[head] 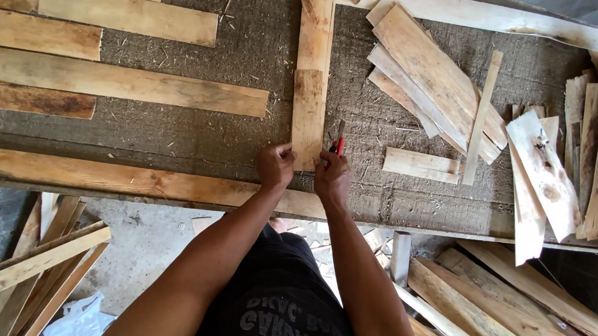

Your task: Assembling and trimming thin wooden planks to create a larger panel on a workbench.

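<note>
Both forearms reach to the table's near edge, where the left hand pinches a short upright plank steady while the right hand, just right, grips a red-handled tool beside it, loose boards farther right.

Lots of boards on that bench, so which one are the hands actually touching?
The short upright board at the centre: both the left hand and right hand grip its near end; the others lie untouched.
</note>
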